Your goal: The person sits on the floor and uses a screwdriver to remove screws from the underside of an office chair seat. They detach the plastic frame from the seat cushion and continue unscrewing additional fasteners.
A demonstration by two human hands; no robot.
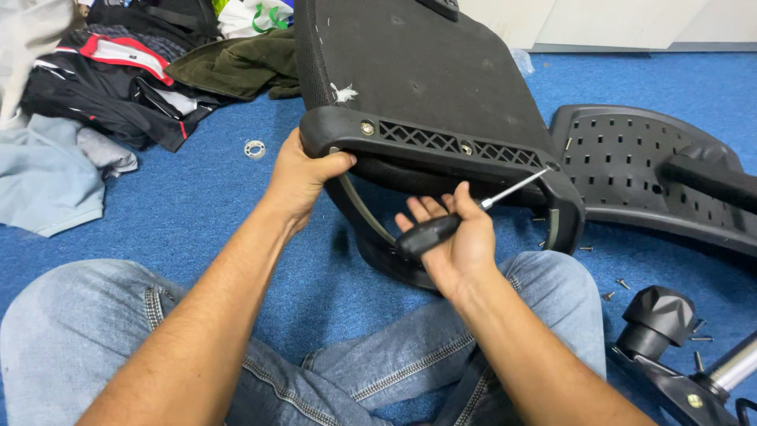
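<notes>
Your left hand (303, 170) grips the chair frame (441, 142) upright on the carpet (229, 221); your right hand (453, 241) loosely cradles the screwdriver (465, 217). That loose hold risks the tip slipping off the corner screw (552, 166).

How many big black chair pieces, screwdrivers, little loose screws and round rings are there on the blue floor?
Big black chair pieces: 3, the mesh chair back, the perforated seat plate, the wheel base
Screwdrivers: 1, in the right hand
Loose screws: about 7 that show
Round rings: 1
Total: about 12
</notes>
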